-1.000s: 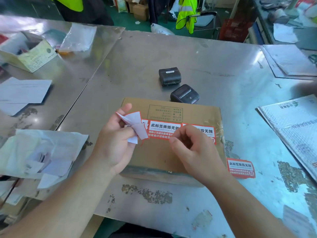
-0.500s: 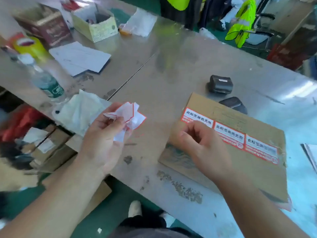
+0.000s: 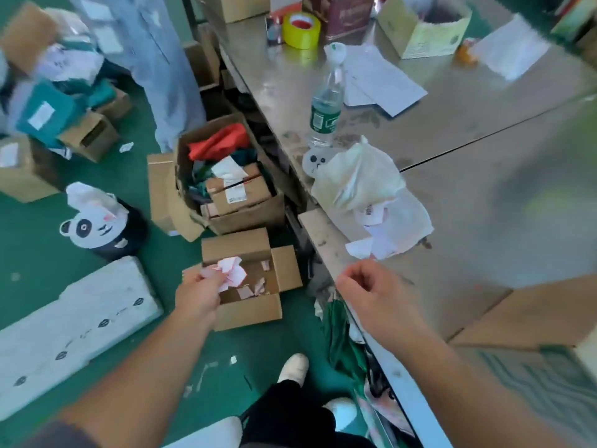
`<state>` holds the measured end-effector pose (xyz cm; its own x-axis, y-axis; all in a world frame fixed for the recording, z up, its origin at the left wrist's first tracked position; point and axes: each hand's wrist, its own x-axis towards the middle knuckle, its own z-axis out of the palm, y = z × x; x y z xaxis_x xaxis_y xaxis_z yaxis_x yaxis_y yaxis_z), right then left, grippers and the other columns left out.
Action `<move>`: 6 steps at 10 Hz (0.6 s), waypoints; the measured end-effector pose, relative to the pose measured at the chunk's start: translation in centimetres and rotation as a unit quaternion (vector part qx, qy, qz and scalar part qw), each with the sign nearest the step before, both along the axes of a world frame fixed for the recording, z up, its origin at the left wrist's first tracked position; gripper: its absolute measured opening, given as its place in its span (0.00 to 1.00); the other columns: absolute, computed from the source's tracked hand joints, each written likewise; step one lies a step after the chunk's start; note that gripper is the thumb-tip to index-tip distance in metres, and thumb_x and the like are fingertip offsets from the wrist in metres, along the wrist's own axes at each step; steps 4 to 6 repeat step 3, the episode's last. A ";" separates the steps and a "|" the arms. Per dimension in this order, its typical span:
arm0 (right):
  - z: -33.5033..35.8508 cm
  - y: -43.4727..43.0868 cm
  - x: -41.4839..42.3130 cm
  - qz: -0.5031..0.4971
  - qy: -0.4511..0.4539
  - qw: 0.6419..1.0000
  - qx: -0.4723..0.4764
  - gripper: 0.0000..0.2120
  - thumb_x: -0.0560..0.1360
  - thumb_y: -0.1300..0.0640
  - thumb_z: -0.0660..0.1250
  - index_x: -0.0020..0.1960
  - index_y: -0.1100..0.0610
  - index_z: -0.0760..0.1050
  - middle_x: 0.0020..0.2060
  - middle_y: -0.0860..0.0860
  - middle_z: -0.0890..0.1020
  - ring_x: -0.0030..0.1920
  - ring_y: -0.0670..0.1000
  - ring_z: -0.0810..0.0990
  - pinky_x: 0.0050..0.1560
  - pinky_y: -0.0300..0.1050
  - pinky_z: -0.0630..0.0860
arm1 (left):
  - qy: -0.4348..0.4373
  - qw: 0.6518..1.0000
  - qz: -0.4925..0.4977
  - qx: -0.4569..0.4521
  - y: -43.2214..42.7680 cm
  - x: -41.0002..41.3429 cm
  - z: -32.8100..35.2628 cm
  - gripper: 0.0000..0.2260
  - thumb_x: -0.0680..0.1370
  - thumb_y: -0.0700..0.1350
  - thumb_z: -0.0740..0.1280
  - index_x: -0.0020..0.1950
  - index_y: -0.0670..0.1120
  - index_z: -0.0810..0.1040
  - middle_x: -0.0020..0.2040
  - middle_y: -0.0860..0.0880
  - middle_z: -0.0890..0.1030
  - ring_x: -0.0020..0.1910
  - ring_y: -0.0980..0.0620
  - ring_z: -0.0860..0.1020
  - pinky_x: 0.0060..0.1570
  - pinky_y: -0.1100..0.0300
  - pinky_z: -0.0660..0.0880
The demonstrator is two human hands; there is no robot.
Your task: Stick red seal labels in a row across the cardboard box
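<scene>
Two bare hands in view. Left hand [image 3: 198, 291], fingers pinched on crumpled white-and-red label backing paper [image 3: 231, 273], held off the table edge, above small open brown cardboard scrap box [image 3: 248, 279] on green floor [image 3: 42, 240]. Right hand [image 3: 371, 286], loosely curled, empty, over near edge of steel table [image 3: 484, 195]. Tan cardboard box [image 3: 529, 315], corner only, just right of right hand; its red seal labels out of sight. Ahead of right hand: crumpled white plastic bag [image 3: 361, 185], clear water bottle [image 3: 326, 105] near table edge. Bare tabletop between bag and box. Floor left of left hand crowded with cartons.
</scene>
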<state>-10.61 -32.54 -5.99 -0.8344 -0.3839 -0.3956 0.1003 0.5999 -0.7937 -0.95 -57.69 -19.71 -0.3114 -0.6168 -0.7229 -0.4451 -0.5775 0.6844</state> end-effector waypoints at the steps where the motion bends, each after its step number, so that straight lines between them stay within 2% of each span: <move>1: -2.3 -2.7 -0.4 0.009 -0.046 0.998 0.036 0.07 0.76 0.52 0.65 0.38 0.50 0.74 0.28 0.44 0.74 0.28 0.44 0.71 0.32 0.39 0.68 | -0.081 0.996 0.015 0.014 -2.9 -0.8 -4.2 0.11 0.66 0.41 0.74 0.47 0.42 0.83 0.44 0.47 0.84 0.37 0.50 0.80 0.33 0.63 0.70; 2: -4.0 -4.6 -0.8 0.013 -0.072 0.995 0.063 0.08 0.76 0.52 0.64 0.39 0.51 0.74 0.31 0.46 0.75 0.28 0.44 0.70 0.26 0.33 0.65 | -0.109 0.993 0.009 0.053 -5.1 -2.3 -7.2 0.15 0.75 0.41 0.68 0.60 0.38 0.78 0.42 0.45 0.76 0.38 0.48 0.75 0.35 0.60 0.73; 3: -4.6 -5.2 -0.8 -0.008 -0.093 0.994 0.064 0.08 0.77 0.52 0.64 0.40 0.52 0.74 0.33 0.47 0.76 0.33 0.47 0.73 0.29 0.35 0.67 | -0.110 0.989 0.035 0.092 -6.3 -3.1 -9.0 0.20 0.78 0.43 0.63 0.70 0.39 0.70 0.53 0.43 0.77 0.50 0.47 0.72 0.58 0.51 0.74; 6: -4.6 -5.2 -0.8 -0.008 -0.093 0.994 0.064 0.08 0.77 0.52 0.64 0.40 0.52 0.74 0.33 0.47 0.76 0.33 0.47 0.73 0.29 0.35 0.67 | -0.110 0.989 0.035 0.092 -6.3 -3.1 -9.0 0.20 0.78 0.43 0.63 0.70 0.39 0.70 0.53 0.43 0.77 0.50 0.47 0.72 0.58 0.51 0.74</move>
